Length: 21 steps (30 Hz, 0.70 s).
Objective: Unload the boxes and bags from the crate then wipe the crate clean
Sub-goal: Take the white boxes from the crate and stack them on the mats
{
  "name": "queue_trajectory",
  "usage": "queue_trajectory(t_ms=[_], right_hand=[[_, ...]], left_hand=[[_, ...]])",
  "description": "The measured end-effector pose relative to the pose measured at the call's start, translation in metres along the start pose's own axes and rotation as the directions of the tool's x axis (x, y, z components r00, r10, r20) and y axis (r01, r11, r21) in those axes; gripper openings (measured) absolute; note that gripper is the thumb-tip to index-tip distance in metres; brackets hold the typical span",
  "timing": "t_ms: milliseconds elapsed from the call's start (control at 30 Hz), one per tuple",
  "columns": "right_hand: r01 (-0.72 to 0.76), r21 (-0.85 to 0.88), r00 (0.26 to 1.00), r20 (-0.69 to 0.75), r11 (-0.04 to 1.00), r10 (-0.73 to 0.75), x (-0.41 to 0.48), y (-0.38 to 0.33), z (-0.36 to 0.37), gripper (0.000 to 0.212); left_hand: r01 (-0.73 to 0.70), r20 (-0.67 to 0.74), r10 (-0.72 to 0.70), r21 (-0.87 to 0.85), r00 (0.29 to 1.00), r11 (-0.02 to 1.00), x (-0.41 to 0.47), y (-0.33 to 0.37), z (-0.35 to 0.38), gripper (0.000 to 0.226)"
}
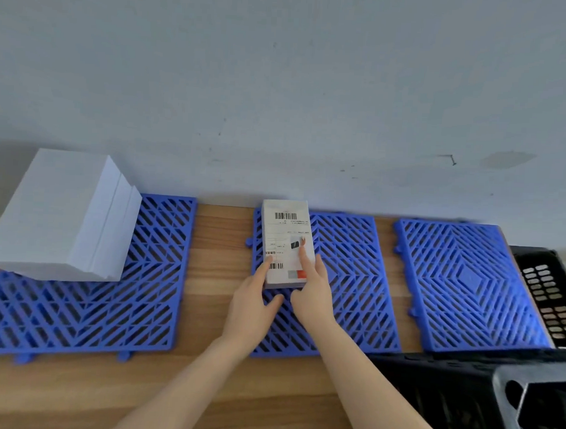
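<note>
Wooden surface (222, 244), grey wall (281, 84), labelled box (287, 243)

Labelled box (287, 243): label print too small and blurred to read; near end covered by left hand (255, 307) and right hand (313, 296); any fingers beneath box unseen. Forearms cut off by bottom edge.
Crate (461, 400), right of and nearer than labelled box: cut by right and bottom edges; inside dark, contents unreadable.
Left mat (76, 312), left of labelled box: cut by left edge; far corner hidden under large white box (57, 217).
Right mat (466, 287), right of labelled box: near and right edges hidden behind crate.
</note>
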State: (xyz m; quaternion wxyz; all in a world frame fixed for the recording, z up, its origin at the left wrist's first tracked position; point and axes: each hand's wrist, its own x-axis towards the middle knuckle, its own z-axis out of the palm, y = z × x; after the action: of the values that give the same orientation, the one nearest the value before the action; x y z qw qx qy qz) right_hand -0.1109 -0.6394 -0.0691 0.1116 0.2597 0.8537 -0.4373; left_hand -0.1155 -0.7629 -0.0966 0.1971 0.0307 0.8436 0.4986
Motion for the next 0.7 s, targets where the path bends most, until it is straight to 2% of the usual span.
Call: queue_trajectory(t_ms=[167, 300, 433, 600, 700], right_hand=[[0.005, -0.069, 0.999, 0.049, 0.998, -0.002, 0.003, 0.000, -0.007, 0.090], [0.088, -0.132, 0.994, -0.054, 0.987, -0.096, 0.000, -0.002, -0.016, 0.073], [0.135, -0.057, 0.978, -0.155, 0.989, -0.142, -0.014, -0.015, -0.028, 0.065], [0.186, 0.051, 0.972, -0.156, 0.981, -0.176, -0.042, -0.046, -0.050, 0.062], [0.265, 0.070, 0.952, -0.180, 0.962, -0.249, -0.062, -0.069, -0.072, 0.057]], left_hand=[[-0.009, 0.043, 0.007, 0.039, 0.999, 0.999, 0.003, 0.001, -0.004, 0.078], [-0.041, -0.070, 0.047, 0.083, 0.996, 0.996, -0.005, 0.006, -0.012, 0.066], [-0.067, -0.179, 0.079, 0.072, 0.981, 0.995, -0.015, 0.019, -0.023, 0.057], [-0.172, -0.240, 0.180, 0.054, 0.954, 0.984, -0.032, 0.058, -0.036, 0.047], [-0.229, -0.281, 0.239, 0.070, 0.929, 0.971, -0.046, 0.090, -0.043, 0.044]])
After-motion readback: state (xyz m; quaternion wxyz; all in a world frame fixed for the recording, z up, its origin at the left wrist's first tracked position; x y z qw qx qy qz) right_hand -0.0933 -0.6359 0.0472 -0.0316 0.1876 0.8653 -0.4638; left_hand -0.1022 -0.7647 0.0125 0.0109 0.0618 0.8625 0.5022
